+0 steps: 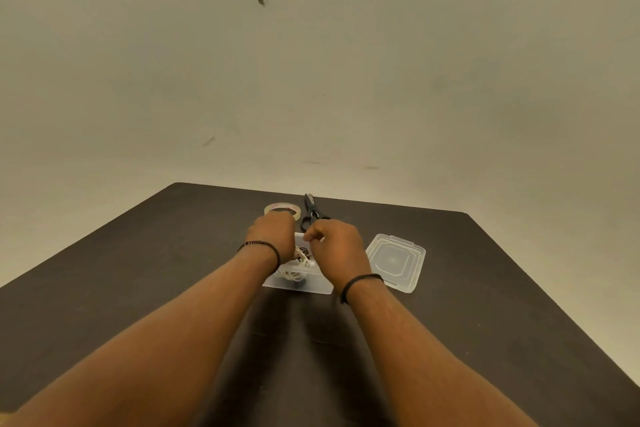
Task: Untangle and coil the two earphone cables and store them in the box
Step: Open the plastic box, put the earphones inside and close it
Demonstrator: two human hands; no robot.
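Both my forearms reach out over the dark bench (138, 270), and my two hands meet above the clear plastic box (298, 284) that sits near the middle of it. My left hand (273, 236) is curled over the box's far left part, knuckles up, with a thin beaded bracelet (259, 246) round the wrist. What its fingers close on I cannot tell, since the back of the hand hides them. My right hand (337, 250) hovers over the box's right side, fingers bent, thumb and forefinger drawn together near a small pale bit at their tips; whether that is cable or the box's edge I cannot make out. A dark band (360, 282) circles that wrist.

In the gap between my wrists the white earphone cable (294, 274) shows as a loose bundle of loops lying inside the box, and just above it a few dark loops of the other earphone cable (304, 251) peek out under my hands.

The box's clear lid (394, 262) lies flat on the bench just to the right of the box, apart from it. Beyond my hands, towards the far edge, a roll of clear tape (282, 210) lies flat, partly hidden by my left knuckles, and black-handled scissors (310, 210) lie just beside it on its right.
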